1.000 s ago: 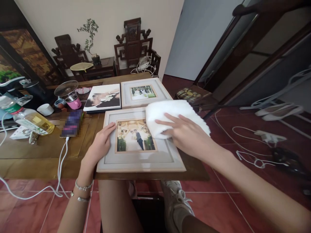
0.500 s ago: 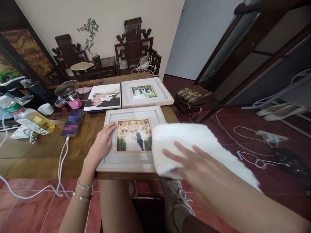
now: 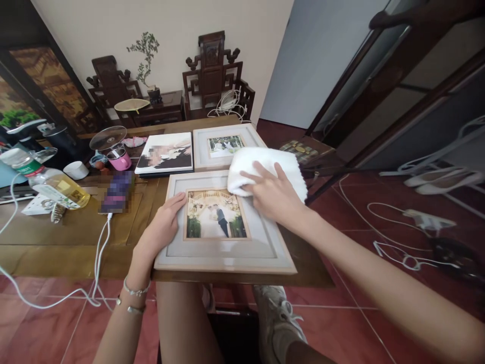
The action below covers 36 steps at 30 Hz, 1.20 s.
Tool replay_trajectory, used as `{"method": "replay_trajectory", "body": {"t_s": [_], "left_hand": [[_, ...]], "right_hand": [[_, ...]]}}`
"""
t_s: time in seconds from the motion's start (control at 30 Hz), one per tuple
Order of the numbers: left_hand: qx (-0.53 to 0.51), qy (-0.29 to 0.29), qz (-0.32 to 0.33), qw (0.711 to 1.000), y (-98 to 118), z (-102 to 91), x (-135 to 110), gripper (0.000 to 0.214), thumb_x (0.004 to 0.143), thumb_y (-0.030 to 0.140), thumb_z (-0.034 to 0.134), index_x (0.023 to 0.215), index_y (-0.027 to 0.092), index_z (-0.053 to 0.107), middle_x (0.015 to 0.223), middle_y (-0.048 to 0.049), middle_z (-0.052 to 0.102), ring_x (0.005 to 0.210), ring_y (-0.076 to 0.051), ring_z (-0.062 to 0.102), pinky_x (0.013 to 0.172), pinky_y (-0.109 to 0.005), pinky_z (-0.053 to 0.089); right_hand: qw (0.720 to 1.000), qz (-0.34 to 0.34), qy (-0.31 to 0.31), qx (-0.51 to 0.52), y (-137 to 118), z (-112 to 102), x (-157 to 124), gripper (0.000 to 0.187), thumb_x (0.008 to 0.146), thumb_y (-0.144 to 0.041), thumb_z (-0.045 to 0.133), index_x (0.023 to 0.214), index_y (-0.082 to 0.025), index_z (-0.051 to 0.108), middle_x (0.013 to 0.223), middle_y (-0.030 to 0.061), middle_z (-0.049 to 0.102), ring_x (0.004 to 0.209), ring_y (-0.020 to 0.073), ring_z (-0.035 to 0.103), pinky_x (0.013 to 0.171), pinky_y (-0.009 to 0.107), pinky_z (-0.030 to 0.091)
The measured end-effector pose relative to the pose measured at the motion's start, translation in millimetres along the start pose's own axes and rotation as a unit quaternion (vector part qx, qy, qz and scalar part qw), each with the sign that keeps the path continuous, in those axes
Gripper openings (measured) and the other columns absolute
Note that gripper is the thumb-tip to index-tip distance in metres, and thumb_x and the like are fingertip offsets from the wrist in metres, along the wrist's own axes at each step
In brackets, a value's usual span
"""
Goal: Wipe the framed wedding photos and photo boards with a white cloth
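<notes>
A light wooden picture frame (image 3: 223, 253) with a wedding photo lies flat at the near edge of a low wooden table (image 3: 76, 237). My left hand (image 3: 161, 230) rests flat on the frame's left border, fingers stretched out. My right hand (image 3: 271, 194) presses a white fluffy cloth (image 3: 265, 164) onto the frame's upper right corner, fingers spread on top of the cloth. A second framed photo (image 3: 223, 146) and an unframed canvas print (image 3: 164, 154) lie just behind it.
On the table's left stand a plastic bottle (image 3: 49, 179), a pink cup (image 3: 118, 159), a small fan (image 3: 108, 137), a white bowl (image 3: 76, 169) and a phone (image 3: 115, 192) on a white cable (image 3: 98, 258). Carved wooden chairs (image 3: 212, 76) stand behind. Cables and shoes lie on the red tile floor at right.
My right hand swept the cloth from the frame's upper right down to its lower right, then back up to the upper right corner. My left hand stayed on the frame.
</notes>
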<state>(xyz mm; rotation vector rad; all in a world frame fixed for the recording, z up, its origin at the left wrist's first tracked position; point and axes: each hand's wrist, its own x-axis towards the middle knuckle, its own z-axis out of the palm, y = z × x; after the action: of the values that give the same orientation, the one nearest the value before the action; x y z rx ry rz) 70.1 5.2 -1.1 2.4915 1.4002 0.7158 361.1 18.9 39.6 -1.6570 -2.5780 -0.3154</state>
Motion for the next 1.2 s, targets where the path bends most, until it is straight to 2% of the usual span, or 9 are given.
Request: {"method": "replay_trajectory", "body": {"t_s": [0.1,0.23,0.47,0.57,0.63,0.73,0.93,1.03,1.2], "left_hand": [[0.012,-0.009,-0.002,1.000,0.4,-0.5,0.8,0.055,0.082,-0.001,0.032,0.131,0.003,0.056,0.143,-0.0192,0.052,0.136,-0.026,0.047,0.117,-0.047,0.036],[0.008,-0.012,-0.010,1.000,1.4,-2.2,2.4,0.056,0.081,0.000,0.035,0.132,0.007,0.057,0.143,-0.0160,0.052,0.135,-0.026,0.048,0.116,-0.048,0.036],[0.009,-0.021,-0.007,1.000,1.5,-4.8,3.8,0.065,0.074,-0.003,0.035,0.133,0.012,0.056,0.144,-0.0126,0.052,0.136,-0.024,0.047,0.116,-0.048,0.036],[0.012,-0.024,-0.004,1.000,0.9,-4.4,3.7,0.065,0.073,-0.004,0.035,0.133,0.011,0.056,0.144,-0.0134,0.053,0.136,-0.024,0.047,0.116,-0.048,0.036],[0.009,-0.018,-0.008,1.000,0.8,-3.4,3.4,0.064,0.075,-0.003,0.035,0.133,0.011,0.056,0.144,-0.0133,0.053,0.136,-0.024,0.047,0.117,-0.047,0.036],[-0.005,-0.007,-0.017,1.000,0.7,-1.1,2.8,0.061,0.077,-0.003,0.035,0.132,0.012,0.057,0.144,-0.0128,0.053,0.136,-0.024,0.047,0.117,-0.048,0.035],[-0.014,0.008,-0.012,1.000,1.6,3.5,0.0,0.059,0.081,-0.002,0.033,0.134,0.013,0.055,0.145,-0.0124,0.052,0.138,-0.023,0.045,0.117,-0.048,0.035],[-0.019,0.019,-0.015,1.000,5.6,2.6,-1.9,0.050,0.091,0.007,0.033,0.138,0.010,0.050,0.147,-0.0155,0.048,0.139,-0.022,0.042,0.118,-0.046,0.033],[-0.036,0.017,-0.015,0.999,11.9,-3.1,-2.5,0.048,0.101,0.028,0.029,0.145,0.011,0.039,0.153,-0.0163,0.039,0.144,-0.020,0.034,0.121,-0.043,0.026]], "right_hand": [[0.999,-0.042,0.006,-0.008,2.6,6.5,24.4,0.043,0.075,0.000,0.048,0.103,-0.018,0.075,0.144,0.0084,0.052,0.143,0.0385,0.026,0.108,0.073,0.019],[0.995,-0.099,0.003,-0.015,-14.4,3.1,47.6,0.036,0.077,-0.005,0.052,0.101,-0.020,0.075,0.144,0.0085,0.052,0.143,0.0378,0.026,0.108,0.075,0.016],[0.984,-0.179,0.015,-0.004,-65.9,-6.4,79.5,0.032,0.088,-0.015,0.051,0.112,-0.016,0.072,0.144,0.0107,0.052,0.144,0.0335,0.024,0.116,0.057,0.016],[0.985,-0.174,0.014,0.003,-72.2,-5.9,82.3,0.032,0.088,-0.016,0.052,0.114,-0.015,0.072,0.146,0.0111,0.050,0.144,0.0338,0.024,0.117,0.055,0.016],[0.987,-0.159,0.006,0.006,-65.2,-5.0,77.7,0.033,0.084,-0.012,0.055,0.112,-0.017,0.072,0.146,0.0095,0.050,0.144,0.0354,0.026,0.115,0.058,0.019],[0.992,-0.122,-0.011,0.010,-39.9,-4.5,60.9,0.038,0.078,-0.005,0.055,0.108,-0.019,0.074,0.145,0.0058,0.051,0.141,0.0373,0.030,0.111,0.063,0.024],[0.999,0.027,-0.031,0.012,7.7,-6.0,22.3,0.042,0.076,0.000,0.048,0.103,-0.017,0.075,0.140,0.0051,0.056,0.140,0.0365,0.034,0.110,0.063,0.029],[1.000,0.001,-0.014,0.007,0.3,-7.5,24.2,0.042,0.077,-0.003,0.049,0.107,-0.017,0.074,0.142,0.0063,0.054,0.139,0.0350,0.035,0.110,0.058,0.030],[0.994,-0.107,0.006,0.024,-52.4,-10.0,60.3,0.039,0.083,-0.009,0.053,0.117,-0.015,0.070,0.147,0.0103,0.049,0.140,0.0354,0.034,0.110,0.055,0.031]]}}
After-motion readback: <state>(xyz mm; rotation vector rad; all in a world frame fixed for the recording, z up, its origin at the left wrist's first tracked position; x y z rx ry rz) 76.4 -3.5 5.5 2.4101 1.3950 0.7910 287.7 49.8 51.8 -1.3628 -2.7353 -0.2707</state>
